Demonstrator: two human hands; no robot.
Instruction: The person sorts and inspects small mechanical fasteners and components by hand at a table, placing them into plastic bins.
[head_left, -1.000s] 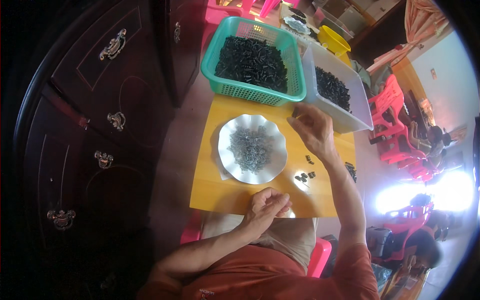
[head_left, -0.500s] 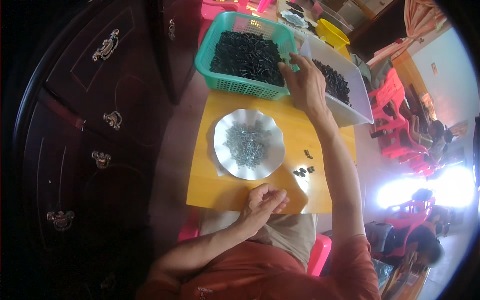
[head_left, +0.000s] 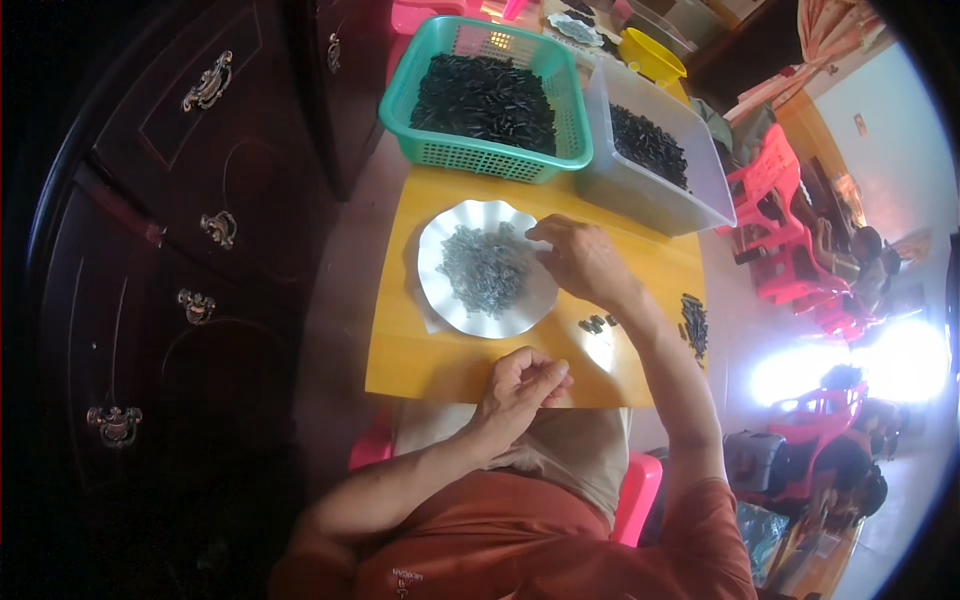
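Observation:
My right hand (head_left: pixel 583 262) is over the right rim of a white scalloped plate (head_left: pixel 465 322), fingers bent and tips together. Whether it pinches a piece is too small to tell. A heap of small clear pieces (head_left: pixel 485 268) lies on the plate. At the table's near edge, below the plate, my left hand (head_left: pixel 520 388) is closed with thumb against the curled fingers; anything inside is hidden. Several small dark pieces (head_left: pixel 597 323) lie between the hands, just right of the plate. More black pieces (head_left: pixel 693 325) lie in a pile beyond my right forearm.
Beyond the plate, a green plastic basket (head_left: pixel 480 160) full of black pieces stands beside a translucent bin (head_left: pixel 655 205) holding more. A yellow bowl (head_left: pixel 652 57) is further back on the yellow table (head_left: pixel 400 355). Dark drawers (head_left: pixel 150 250) rise at the left; pink chairs (head_left: pixel 775 190) stand right.
My right hand has come back from between the basket and the bin to the plate's right rim. My left hand stays closed at the table edge. The view has shifted slightly.

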